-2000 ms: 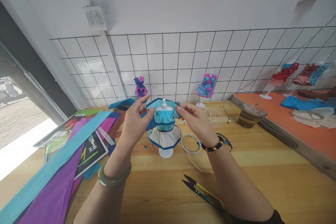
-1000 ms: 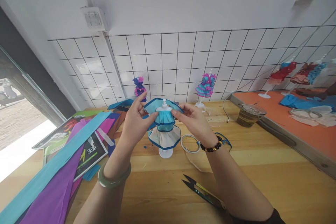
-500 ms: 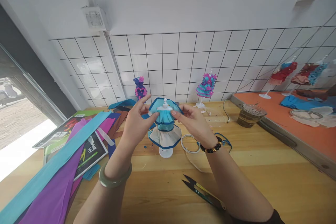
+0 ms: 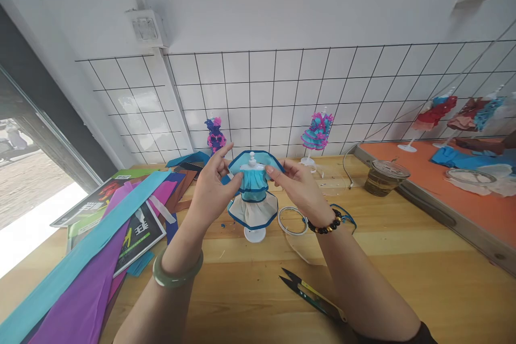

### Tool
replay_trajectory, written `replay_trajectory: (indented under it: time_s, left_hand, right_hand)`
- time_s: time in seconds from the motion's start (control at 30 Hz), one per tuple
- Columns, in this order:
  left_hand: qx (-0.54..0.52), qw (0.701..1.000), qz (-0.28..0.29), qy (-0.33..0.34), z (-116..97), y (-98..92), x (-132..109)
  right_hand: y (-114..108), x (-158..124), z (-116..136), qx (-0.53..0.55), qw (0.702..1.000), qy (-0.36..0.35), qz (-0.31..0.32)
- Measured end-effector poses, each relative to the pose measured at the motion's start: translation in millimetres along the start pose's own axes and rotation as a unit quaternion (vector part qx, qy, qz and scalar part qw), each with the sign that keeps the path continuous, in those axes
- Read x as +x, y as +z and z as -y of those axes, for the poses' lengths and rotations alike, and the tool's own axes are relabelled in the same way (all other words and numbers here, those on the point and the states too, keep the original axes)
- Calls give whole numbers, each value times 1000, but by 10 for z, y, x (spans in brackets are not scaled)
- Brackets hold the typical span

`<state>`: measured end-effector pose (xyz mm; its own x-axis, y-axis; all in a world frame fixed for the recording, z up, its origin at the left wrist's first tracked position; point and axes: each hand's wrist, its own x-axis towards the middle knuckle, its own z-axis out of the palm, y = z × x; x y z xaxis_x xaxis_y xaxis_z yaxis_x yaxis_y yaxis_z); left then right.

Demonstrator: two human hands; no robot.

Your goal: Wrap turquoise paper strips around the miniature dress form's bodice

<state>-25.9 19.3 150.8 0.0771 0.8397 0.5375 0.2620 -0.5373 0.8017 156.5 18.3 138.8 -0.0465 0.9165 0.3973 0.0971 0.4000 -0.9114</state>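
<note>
A miniature dress form (image 4: 255,234) stands upright on its white round base in the middle of the table. It wears a small doll dress (image 4: 253,180) with a turquoise bodice, a white flared skirt and dark blue edging. Behind its neck a turquoise ruffled collar (image 4: 258,157) fans out. At the dress's left side, my left hand (image 4: 213,185) pinches the edge with thumb and fingers, the index finger raised. On the other side my right hand (image 4: 296,183) grips the collar edge, its thumb in front and its fingers behind the fabric.
Thread snips (image 4: 310,293) lie in front of my right forearm, near a roll of tape (image 4: 292,221). Crepe paper strips (image 4: 92,231) cover magazines at left. Two dressed forms (image 4: 317,131) stand by the wall. A lidded plastic cup (image 4: 386,176) sits beside the orange surface (image 4: 455,193).
The right side of the collar has spread slightly outward with my right hand. My left hand has shifted very little, and the dress form stays in place.
</note>
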Motion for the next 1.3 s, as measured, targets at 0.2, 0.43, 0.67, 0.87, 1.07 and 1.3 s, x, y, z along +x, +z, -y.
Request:
replay_trajectory:
  time_s: [0.2, 0.43, 0.67, 0.87, 1.07, 1.3]
  left_hand:
    - [40, 999, -15, 0, 17, -10, -3]
    - [47, 999, -26, 4, 62, -27, 19]
    - [9, 998, -62, -14, 45, -26, 37]
    - [-23, 997, -75, -24, 46, -15, 50]
    - [1, 997, -69, -19, 58, -23, 55]
    - [15, 998, -63, -19, 87, -31, 46]
  right_hand:
    - [-5, 10, -22, 29, 999, 21, -25]
    - [5, 21, -44, 63, 997, 34, -34]
    - [6, 17, -44, 58, 997, 22, -48]
    - [9, 17, -56, 73, 996, 26, -36]
    - [12, 11, -60, 73, 997, 22, -29]
    - [3, 7, -54, 63, 998, 17, -21]
